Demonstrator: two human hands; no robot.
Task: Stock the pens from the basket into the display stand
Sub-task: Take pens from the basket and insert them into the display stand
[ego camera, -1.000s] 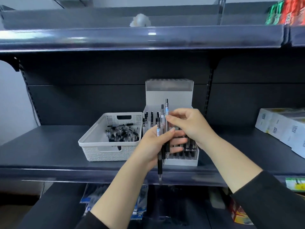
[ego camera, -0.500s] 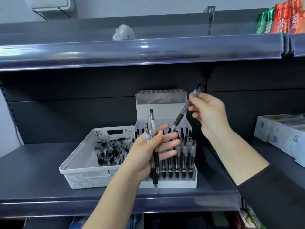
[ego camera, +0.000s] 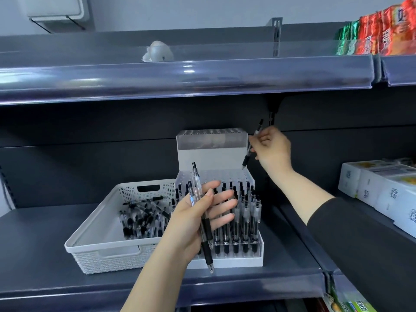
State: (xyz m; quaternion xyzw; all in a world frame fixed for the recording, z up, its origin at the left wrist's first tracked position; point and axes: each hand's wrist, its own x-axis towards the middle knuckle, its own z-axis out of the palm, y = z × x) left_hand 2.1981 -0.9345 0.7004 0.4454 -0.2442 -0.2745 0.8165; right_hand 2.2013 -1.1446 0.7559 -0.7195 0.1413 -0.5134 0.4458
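Right hand [ego camera: 271, 147] grip: thumb and fingers pinch a single pen [ego camera: 251, 145], held tilted with its tip pointing down, beside the upper tier of the display stand [ego camera: 211, 154] and above its back right corner. Left hand [ego camera: 198, 219] grip: the thumb presses a small bundle of pens [ego camera: 201, 212] against the palm, while the fingers stretch out nearly straight in front of the stand. The bundle stands roughly upright, tips down, its ends reaching below the hand.

Display stand: white and clear, set on the dark shelf [ego camera: 45, 244]. Its lower front rows hold upright pens with black grips; the rear holes and the upper tier appear unfilled.

Basket [ego camera: 99, 251]: white, just beside the stand on its left, touching or nearly so. Loose pens lie heaped inside it.

White boxes [ego camera: 380, 190] sit on the shelf to the right, well apart from the stand.
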